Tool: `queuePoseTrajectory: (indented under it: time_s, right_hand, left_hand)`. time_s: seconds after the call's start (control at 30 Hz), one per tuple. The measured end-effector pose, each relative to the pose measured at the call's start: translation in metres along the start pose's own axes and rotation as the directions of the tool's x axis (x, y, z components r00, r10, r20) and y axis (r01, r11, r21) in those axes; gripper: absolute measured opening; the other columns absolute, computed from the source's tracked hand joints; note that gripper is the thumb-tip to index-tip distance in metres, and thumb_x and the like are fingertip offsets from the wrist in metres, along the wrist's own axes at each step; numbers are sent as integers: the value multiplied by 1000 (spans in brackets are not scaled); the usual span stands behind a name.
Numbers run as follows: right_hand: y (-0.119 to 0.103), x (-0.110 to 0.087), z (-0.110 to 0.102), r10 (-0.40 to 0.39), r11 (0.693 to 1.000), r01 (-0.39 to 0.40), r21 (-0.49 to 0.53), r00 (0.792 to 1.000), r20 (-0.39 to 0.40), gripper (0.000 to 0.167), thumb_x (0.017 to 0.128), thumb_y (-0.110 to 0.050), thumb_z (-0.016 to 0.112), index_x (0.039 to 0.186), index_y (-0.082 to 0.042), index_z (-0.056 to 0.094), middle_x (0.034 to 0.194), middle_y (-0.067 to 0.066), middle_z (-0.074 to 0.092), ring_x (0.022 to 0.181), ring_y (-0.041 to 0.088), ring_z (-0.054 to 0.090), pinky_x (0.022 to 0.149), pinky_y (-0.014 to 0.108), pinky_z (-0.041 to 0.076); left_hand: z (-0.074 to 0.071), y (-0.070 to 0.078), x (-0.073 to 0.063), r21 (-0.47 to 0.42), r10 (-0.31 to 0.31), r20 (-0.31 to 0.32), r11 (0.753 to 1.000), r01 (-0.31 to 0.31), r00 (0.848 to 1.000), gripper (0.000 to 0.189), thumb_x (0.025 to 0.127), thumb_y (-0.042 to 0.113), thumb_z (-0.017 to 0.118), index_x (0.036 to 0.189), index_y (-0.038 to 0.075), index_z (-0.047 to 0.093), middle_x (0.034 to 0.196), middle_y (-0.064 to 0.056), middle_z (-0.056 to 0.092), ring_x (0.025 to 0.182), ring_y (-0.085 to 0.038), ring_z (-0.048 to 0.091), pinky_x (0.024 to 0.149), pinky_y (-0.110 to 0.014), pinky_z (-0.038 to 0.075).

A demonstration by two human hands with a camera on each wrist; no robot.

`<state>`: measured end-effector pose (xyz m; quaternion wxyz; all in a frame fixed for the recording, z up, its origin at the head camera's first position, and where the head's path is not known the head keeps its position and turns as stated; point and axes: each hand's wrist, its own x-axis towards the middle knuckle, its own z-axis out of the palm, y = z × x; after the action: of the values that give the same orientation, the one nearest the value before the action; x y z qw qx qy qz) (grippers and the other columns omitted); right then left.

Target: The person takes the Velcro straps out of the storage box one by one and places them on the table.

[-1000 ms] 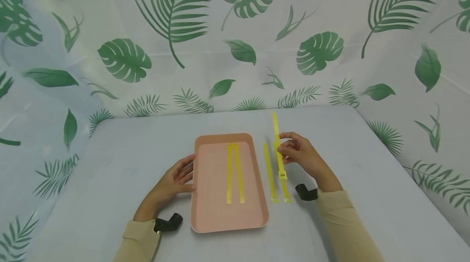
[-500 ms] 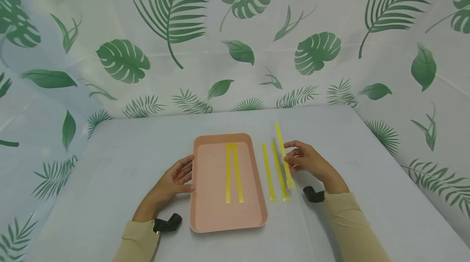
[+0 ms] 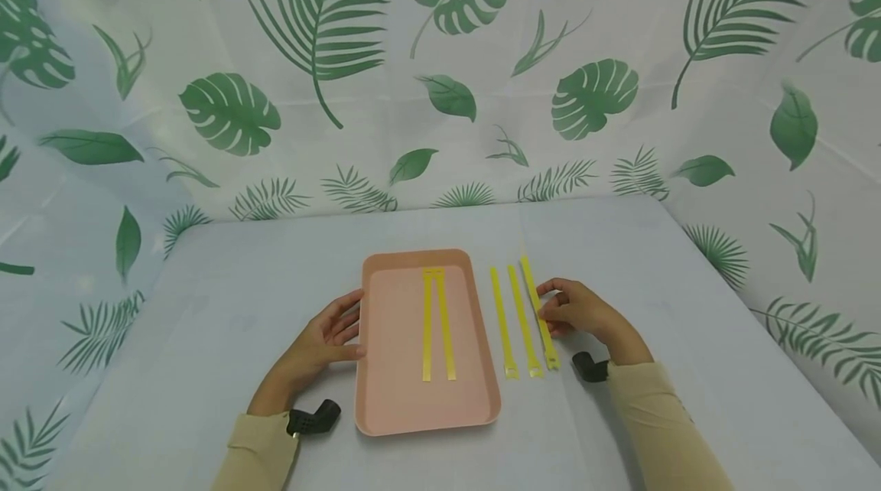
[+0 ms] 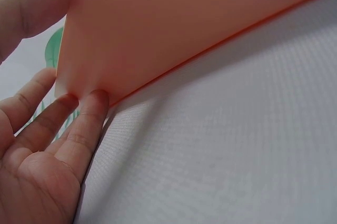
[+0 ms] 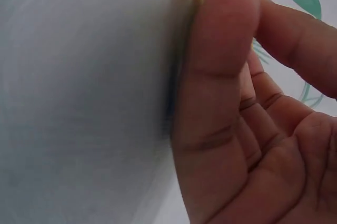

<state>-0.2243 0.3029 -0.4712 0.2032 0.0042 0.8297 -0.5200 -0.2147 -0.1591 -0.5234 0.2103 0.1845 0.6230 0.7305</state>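
A pink tray (image 3: 401, 399) lies on the table with two yellow cable ties (image 3: 427, 330) side by side in it. My left hand (image 3: 323, 338) rests against the tray's left side, fingers spread and fairly straight; in the left wrist view the fingertips (image 4: 97, 103) touch its outer wall. My right hand (image 3: 585, 315) pinches a flat yellow cable tie (image 3: 531, 288) between thumb and fingers, low over the table, its slotted end toward me. Left of it, two more yellow cable ties (image 3: 502, 319) lie parallel. In the right wrist view the thumb (image 5: 221, 50) hides most of the held tie.
The pale cloth-covered table (image 3: 255, 292) ends at the back against a white curtain (image 3: 385, 93) printed with green leaves, which also runs along both sides. A black wrist camera (image 3: 314, 417) sits at the left cuff, another black camera (image 3: 588, 366) at the right.
My right hand has moved right and toward me with the held cable tie, from above the second loose tie to its right, and lowered it. My left hand stays at the tray.
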Motion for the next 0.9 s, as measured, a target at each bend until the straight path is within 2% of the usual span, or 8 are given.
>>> queuePoseTrajectory:
  time_s: [0.23, 0.37, 0.47, 0.57, 0.77, 0.9]
  right_hand:
    - [-4, -2, 4, 3, 994, -9, -113, 999, -53, 41, 98, 1, 74, 133, 12, 54, 85, 9, 62, 71, 18, 64, 63, 28, 61]
    - [-8, -3, 5, 33, 973, -61, -224, 991, -129, 41, 97, -5, 78, 129, 8, 57, 86, 10, 63, 69, 17, 67, 64, 30, 60]
    - [-14, -3, 6, 27, 951, -78, -299, 985, -172, 39, 98, -9, 78, 129, 6, 59, 88, 11, 66, 69, 18, 68, 66, 32, 60]
    - [-20, -4, 6, -31, 943, -32, -332, 983, -180, 35, 100, -9, 75, 129, 6, 61, 90, 13, 68, 70, 20, 67, 65, 35, 62]
    - [-31, -5, 9, -179, 936, 120, -331, 972, -154, 30, 103, -5, 72, 129, 7, 63, 94, 14, 68, 72, 22, 70, 66, 39, 65]
    - [-37, -2, 9, -232, 926, 179, -333, 964, -126, 31, 104, -5, 72, 132, 6, 64, 98, 13, 68, 76, 23, 71, 68, 41, 66]
  left_hand:
    - [-2, -1, 1, 10, -3, -3, 1000, 3, 1000, 106, 88, -8, 84, 170, -5, 17, 175, -30, 18, 159, -40, 30, 116, -26, 48]
    - [-3, -2, 1, 18, 5, 0, 1000, -5, 1000, 106, 88, -7, 84, 169, -6, 17, 175, -32, 18, 158, -33, 36, 115, -26, 48]
    - [-4, -2, 1, 22, 18, 2, 1000, -18, 1000, 105, 88, -7, 85, 169, -7, 17, 174, -33, 18, 157, -28, 39, 116, -26, 48]
    - [-5, -2, 0, 23, 22, 3, 1000, -22, 1000, 105, 88, -7, 84, 169, -7, 17, 174, -32, 18, 156, -29, 39, 116, -26, 47]
    - [-5, -1, 1, 14, 13, 2, 1000, -13, 1000, 105, 88, -7, 84, 169, -7, 17, 175, -32, 17, 159, -45, 28, 115, -27, 49]
    - [-4, -1, 1, 2, 16, 9, 1000, -16, 1000, 105, 88, -6, 85, 168, -9, 17, 174, -33, 16, 159, -52, 23, 114, -26, 50]
